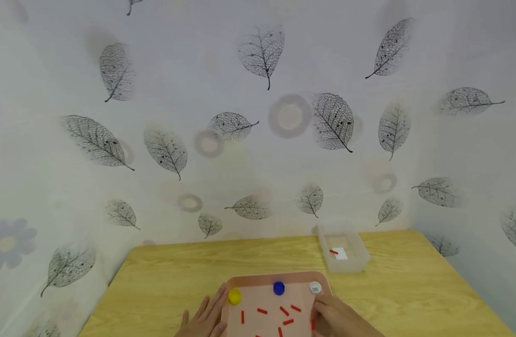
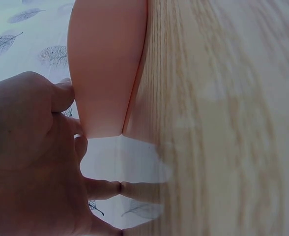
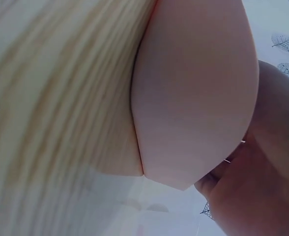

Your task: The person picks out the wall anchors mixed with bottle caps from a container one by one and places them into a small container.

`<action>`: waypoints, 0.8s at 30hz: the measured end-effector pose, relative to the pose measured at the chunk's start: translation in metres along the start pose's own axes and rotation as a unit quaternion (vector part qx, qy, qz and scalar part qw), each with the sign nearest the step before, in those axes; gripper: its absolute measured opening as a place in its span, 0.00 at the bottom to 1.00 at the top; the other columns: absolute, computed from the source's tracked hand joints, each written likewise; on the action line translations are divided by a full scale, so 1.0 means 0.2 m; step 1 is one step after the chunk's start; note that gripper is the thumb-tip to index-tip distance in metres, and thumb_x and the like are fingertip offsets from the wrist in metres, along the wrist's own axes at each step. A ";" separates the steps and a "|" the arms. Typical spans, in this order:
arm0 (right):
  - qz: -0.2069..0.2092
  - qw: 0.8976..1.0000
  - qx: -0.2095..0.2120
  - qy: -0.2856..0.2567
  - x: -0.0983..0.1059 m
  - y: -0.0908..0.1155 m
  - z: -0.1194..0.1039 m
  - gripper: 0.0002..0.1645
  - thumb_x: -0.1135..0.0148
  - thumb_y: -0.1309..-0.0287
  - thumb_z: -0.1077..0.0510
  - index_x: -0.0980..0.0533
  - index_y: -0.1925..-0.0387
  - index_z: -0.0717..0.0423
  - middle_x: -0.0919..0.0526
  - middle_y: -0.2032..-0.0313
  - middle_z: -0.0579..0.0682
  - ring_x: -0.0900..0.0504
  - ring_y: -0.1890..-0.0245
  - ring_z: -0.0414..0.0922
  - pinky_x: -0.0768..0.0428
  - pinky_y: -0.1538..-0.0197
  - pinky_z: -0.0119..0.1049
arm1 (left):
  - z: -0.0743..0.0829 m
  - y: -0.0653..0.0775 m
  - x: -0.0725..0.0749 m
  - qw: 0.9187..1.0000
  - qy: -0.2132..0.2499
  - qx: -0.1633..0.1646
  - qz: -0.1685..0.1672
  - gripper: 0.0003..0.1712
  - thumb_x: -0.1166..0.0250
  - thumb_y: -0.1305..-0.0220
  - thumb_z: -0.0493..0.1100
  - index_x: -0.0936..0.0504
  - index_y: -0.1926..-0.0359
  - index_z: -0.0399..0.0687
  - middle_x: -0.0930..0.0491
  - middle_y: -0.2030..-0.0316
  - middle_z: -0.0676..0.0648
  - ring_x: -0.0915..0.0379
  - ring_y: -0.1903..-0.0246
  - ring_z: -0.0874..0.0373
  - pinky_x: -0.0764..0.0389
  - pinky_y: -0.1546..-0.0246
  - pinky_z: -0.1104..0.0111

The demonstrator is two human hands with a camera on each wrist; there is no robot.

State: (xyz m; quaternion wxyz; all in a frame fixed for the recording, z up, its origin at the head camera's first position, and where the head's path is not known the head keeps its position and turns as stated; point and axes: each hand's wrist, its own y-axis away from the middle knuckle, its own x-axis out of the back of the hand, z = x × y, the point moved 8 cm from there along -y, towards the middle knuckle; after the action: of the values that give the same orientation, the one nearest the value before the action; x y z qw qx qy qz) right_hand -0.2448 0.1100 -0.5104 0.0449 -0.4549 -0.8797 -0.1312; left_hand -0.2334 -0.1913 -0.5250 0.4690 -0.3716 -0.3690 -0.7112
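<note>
A pink tray [image 1: 258, 281] lies on the table, holding several short red sticks [image 1: 262, 311], a yellow cap [image 1: 235, 296], a blue cap [image 1: 279, 288] and a white cap [image 1: 315, 287]. My left hand [image 1: 204, 314] rests at the tray's left side, fingers spread; in the left wrist view, its thumb touches the tray wall [image 2: 105, 69]. Over the tray's right side is my right hand [image 1: 335, 314], fingers curled, seeming to pinch a red stick [image 1: 313, 325] below the white cap. In the right wrist view, the tray wall [image 3: 193, 93] hides those fingertips.
Behind the tray at the right stands a translucent plastic box [image 1: 346, 267] with a white paper square [image 1: 340, 253] and one red stick [image 1: 333, 252] in it. The wooden table [image 1: 178, 262] meets a leaf-patterned wall [image 1: 249, 164] at the back.
</note>
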 end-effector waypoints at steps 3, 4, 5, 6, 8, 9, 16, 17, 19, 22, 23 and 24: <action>0.021 0.999 -0.016 0.020 0.03 0.00 0.00 0.24 0.58 0.28 0.44 0.28 0.49 0.58 0.25 0.53 0.51 0.26 0.53 0.46 0.24 0.52 0.38 | -0.01 -0.01 0.00 1.000 0.003 -0.002 0.005 0.38 0.65 0.33 0.71 0.59 0.26 0.71 0.52 0.27 0.50 0.52 0.33 0.35 0.66 0.51 0.23; 0.034 0.999 -0.036 -0.016 0.04 0.00 0.01 0.27 0.60 0.28 0.42 0.28 0.51 0.59 0.24 0.54 0.52 0.26 0.53 0.47 0.25 0.52 0.39 | -0.01 -0.01 0.00 1.000 0.000 0.000 0.003 0.38 0.66 0.33 0.72 0.59 0.26 0.71 0.53 0.27 0.51 0.52 0.33 0.35 0.66 0.51 0.23; 0.035 0.998 -0.043 -0.031 0.04 0.01 0.01 0.28 0.60 0.29 0.40 0.28 0.51 0.60 0.24 0.53 0.53 0.26 0.53 0.48 0.25 0.52 0.41 | -0.01 -0.01 0.00 1.000 0.001 -0.001 0.000 0.39 0.66 0.33 0.72 0.60 0.26 0.71 0.54 0.26 0.52 0.52 0.33 0.35 0.66 0.51 0.23; 0.044 0.998 -0.039 -0.005 0.05 0.01 0.00 0.29 0.60 0.29 0.39 0.27 0.53 0.59 0.24 0.55 0.52 0.27 0.53 0.47 0.26 0.53 0.40 | -0.01 -0.01 0.00 1.000 0.001 0.002 -0.008 0.39 0.67 0.34 0.73 0.60 0.26 0.71 0.55 0.26 0.52 0.53 0.32 0.35 0.67 0.51 0.23; 0.054 0.996 -0.009 0.068 0.06 0.02 -0.04 0.26 0.57 0.30 0.39 0.27 0.55 0.56 0.24 0.57 0.49 0.27 0.55 0.45 0.27 0.54 0.36 | -0.01 0.01 0.00 1.000 0.000 0.002 -0.016 0.39 0.68 0.34 0.73 0.60 0.26 0.71 0.55 0.26 0.53 0.55 0.31 0.36 0.67 0.51 0.23; 0.059 0.994 0.008 0.096 0.07 0.02 -0.07 0.24 0.54 0.32 0.39 0.26 0.57 0.55 0.25 0.58 0.47 0.28 0.56 0.44 0.27 0.56 0.36 | -0.01 0.01 0.00 1.000 0.004 0.000 -0.023 0.40 0.68 0.34 0.74 0.60 0.26 0.71 0.57 0.26 0.53 0.57 0.31 0.36 0.68 0.52 0.23; 0.165 0.876 0.248 0.379 0.09 0.11 -0.31 0.12 0.31 0.47 0.48 0.27 0.64 0.39 0.30 0.60 0.32 0.30 0.63 0.34 0.28 0.65 0.26 | -0.01 0.04 -0.01 0.999 0.018 0.003 -0.043 0.40 0.68 0.36 0.75 0.60 0.26 0.72 0.56 0.26 0.52 0.62 0.29 0.40 0.72 0.51 0.25; 0.176 0.868 0.261 0.385 0.10 0.12 -0.32 0.11 0.31 0.47 0.49 0.27 0.65 0.39 0.29 0.60 0.32 0.30 0.63 0.33 0.29 0.65 0.25 | -0.01 0.04 -0.01 0.999 0.018 0.003 -0.043 0.40 0.68 0.36 0.75 0.59 0.26 0.72 0.56 0.26 0.52 0.62 0.29 0.39 0.72 0.51 0.25; 0.185 0.857 0.283 0.390 0.12 0.12 -0.35 0.13 0.30 0.49 0.54 0.26 0.64 0.40 0.29 0.61 0.34 0.30 0.64 0.33 0.29 0.65 0.25 | -0.02 0.03 -0.01 0.999 0.016 0.002 -0.043 0.40 0.68 0.36 0.75 0.59 0.26 0.72 0.56 0.26 0.52 0.62 0.29 0.39 0.72 0.51 0.25; 0.203 0.835 0.311 0.406 0.15 0.12 -0.38 0.16 0.28 0.55 0.60 0.25 0.66 0.42 0.28 0.63 0.34 0.31 0.65 0.30 0.28 0.65 0.23 | -0.02 0.02 -0.01 1.000 0.011 -0.002 -0.028 0.40 0.68 0.35 0.74 0.59 0.26 0.72 0.55 0.26 0.52 0.59 0.30 0.39 0.70 0.51 0.24; 0.211 0.824 0.327 0.412 0.16 0.12 -0.40 0.18 0.27 0.58 0.62 0.25 0.66 0.43 0.27 0.64 0.35 0.31 0.65 0.31 0.28 0.65 0.22 | -0.02 0.02 -0.01 1.000 0.011 -0.003 -0.022 0.39 0.67 0.35 0.74 0.59 0.26 0.72 0.55 0.26 0.52 0.58 0.30 0.38 0.69 0.51 0.24; 0.215 0.819 0.335 0.414 0.17 0.12 -0.41 0.19 0.27 0.60 0.63 0.25 0.66 0.44 0.28 0.64 0.35 0.31 0.65 0.31 0.28 0.64 0.22 | -0.02 0.01 -0.01 1.000 0.004 -0.002 -0.018 0.39 0.67 0.35 0.74 0.59 0.26 0.72 0.53 0.27 0.51 0.57 0.31 0.37 0.68 0.50 0.24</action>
State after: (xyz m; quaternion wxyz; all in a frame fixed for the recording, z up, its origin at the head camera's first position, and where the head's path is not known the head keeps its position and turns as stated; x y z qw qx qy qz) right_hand -0.2475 0.1279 -0.4201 0.5814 -0.4925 -0.6476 0.0086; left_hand -0.2311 -0.1951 -0.5283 0.4570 -0.3632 -0.3724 -0.7215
